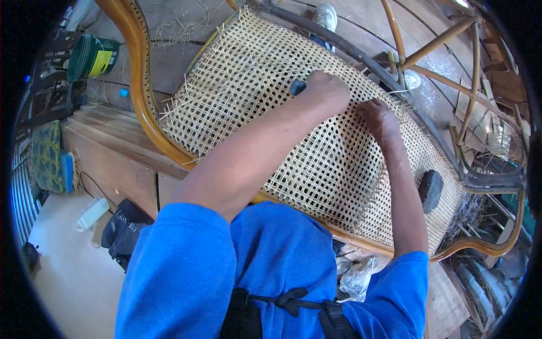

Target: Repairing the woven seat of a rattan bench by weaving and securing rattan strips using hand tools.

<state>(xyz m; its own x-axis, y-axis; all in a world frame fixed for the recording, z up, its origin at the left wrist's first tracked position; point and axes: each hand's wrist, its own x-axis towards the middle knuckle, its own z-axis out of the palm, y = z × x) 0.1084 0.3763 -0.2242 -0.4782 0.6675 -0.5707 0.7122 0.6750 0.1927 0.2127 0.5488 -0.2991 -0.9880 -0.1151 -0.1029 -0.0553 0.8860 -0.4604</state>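
While bent over a woven cane panel [316, 158], left hand [326, 90] closed in a fist round a dark-handled tool [297, 87], only the handle's end showing at the thumb side. Right hand [377, 116] just beside it, fingers curled down onto the weave at the panel's far edge; whether anything is pinched there, cannot tell. Under both hands, the open-mesh cane, pale yellow, stretched across a curved rattan frame [141, 96], loose strand ends sticking out along the rim to the left of the left hand. To the right of the right hand and nearer the body, a dark grey stone-like block [431, 189] lying on the weave. Beyond the hands, a dark rail of the frame and rattan spokes [435, 42]. Far off to the left, a green bucket [92, 56] on wooden boards, and lower down a white bottle [92, 213] and a dark cloth bag [125, 230] on the pale floor. Below the hands, blue sleeves [186, 271].
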